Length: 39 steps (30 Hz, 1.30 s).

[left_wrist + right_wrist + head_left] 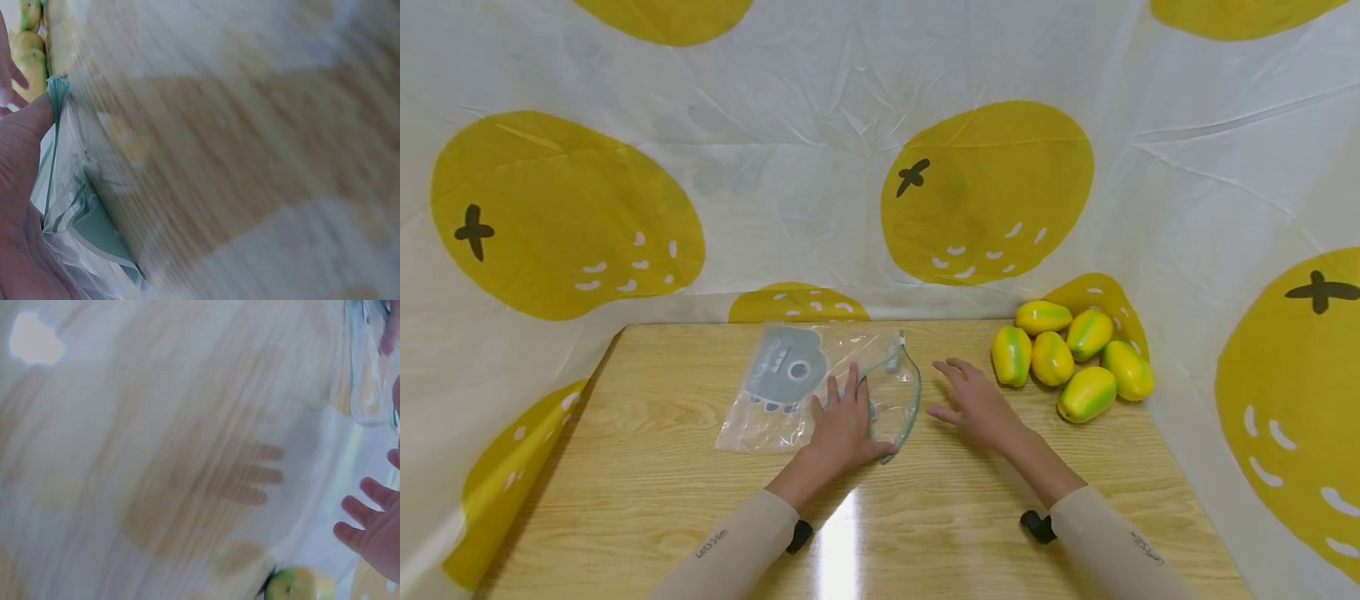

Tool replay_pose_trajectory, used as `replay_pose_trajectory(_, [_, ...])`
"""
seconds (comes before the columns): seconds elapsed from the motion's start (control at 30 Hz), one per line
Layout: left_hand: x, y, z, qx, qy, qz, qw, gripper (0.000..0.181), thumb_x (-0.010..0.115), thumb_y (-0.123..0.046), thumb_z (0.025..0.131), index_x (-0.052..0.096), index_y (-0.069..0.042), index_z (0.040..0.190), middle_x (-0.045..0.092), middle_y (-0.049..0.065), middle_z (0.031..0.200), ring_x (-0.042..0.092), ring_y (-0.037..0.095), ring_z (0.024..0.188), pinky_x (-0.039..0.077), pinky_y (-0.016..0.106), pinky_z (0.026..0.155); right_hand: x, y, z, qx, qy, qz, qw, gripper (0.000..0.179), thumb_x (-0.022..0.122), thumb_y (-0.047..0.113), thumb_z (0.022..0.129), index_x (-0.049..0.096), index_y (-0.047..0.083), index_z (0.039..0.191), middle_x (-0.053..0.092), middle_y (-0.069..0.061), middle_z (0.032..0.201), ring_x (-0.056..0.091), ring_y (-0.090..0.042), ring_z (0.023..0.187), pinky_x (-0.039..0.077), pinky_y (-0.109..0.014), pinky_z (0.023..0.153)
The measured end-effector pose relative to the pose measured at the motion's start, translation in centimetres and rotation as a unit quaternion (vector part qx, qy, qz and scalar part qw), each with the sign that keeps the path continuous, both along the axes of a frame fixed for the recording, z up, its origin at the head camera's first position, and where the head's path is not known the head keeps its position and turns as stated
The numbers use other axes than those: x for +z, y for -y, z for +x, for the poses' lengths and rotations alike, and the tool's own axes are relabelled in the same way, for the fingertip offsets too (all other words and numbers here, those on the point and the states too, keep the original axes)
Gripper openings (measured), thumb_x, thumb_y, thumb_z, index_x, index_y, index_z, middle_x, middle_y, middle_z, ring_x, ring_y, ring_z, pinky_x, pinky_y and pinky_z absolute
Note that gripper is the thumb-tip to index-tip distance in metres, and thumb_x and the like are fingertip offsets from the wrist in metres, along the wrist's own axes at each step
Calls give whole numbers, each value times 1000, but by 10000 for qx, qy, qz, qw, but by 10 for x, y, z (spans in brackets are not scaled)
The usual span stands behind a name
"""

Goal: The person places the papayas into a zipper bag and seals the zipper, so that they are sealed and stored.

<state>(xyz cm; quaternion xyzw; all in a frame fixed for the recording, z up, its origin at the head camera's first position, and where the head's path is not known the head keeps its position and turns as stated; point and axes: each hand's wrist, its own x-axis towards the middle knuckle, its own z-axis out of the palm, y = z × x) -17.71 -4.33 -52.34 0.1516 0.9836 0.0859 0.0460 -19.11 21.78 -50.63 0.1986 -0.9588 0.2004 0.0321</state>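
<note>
A clear plastic zip bag [790, 417] with a grey-blue cartoon print lies flat on the wooden table. Its green-edged mouth bows apart toward the right. My left hand [844, 425] rests on the bag with fingers spread. In the left wrist view the thumb [34, 119] is right at the green rim [57, 94]. To the right of the bag mouth, my right hand [977, 408] hovers with its fingers extended and holds nothing. Those spread fingers [362, 512] also show in the right wrist view.
Several yellow-green papayas [1086, 394] are clustered at the table's back right, just beyond my right hand. A white cloth [797, 192] printed with large yellow fruit hangs behind and at both sides of the wooden table [647, 467].
</note>
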Motion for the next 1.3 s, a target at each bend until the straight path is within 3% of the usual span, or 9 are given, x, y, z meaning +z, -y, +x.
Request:
replay_pose_trajectory(0.33, [-1, 1, 0, 3, -6, 17, 10000, 131, 75, -83, 69, 27, -5, 162, 4, 16, 174, 20, 54, 153, 31, 77, 110, 20, -44, -11, -905, -576, -712, 9917, 91, 81, 32, 90, 30, -9, 154, 28, -34, 159, 31, -53, 146, 35, -68, 114])
replay_pose_trajectory(0.57, [-1, 2, 0, -36, -74, 53, 10000, 130, 75, -82, 69, 29, -4, 162, 7, 16, 174, 22, 55, 152, 32, 77, 109, 22, -74, -24, -1458, -142, -682, 9868, 97, 77, 33, 94, 19, -13, 156, 22, -38, 160, 26, -57, 146, 30, -70, 115])
replay_pose_trajectory(0.9, [-3, 2, 3, -92, -110, 108, 9998, 129, 75, -81, 71, 28, -3, 162, 6, 17, 174, 23, 56, 151, 32, 78, 109, 12, -82, -30, -1563, 158, -561, 9860, 96, 72, 34, 97, 15, -15, 157, 23, -40, 159, 27, -57, 145, 29, -69, 116])
replay_pose_trajectory(1.3, [-3, 2, 4, -167, -198, 29, 9997, 127, 73, -82, 72, 29, -3, 162, 7, 18, 174, 23, 57, 151, 34, 78, 108, 2, -74, -35, -1408, -323, -357, 9889, 85, 80, 24, 91, 31, -17, 149, 35, -40, 150, 37, -55, 137, 36, -66, 112])
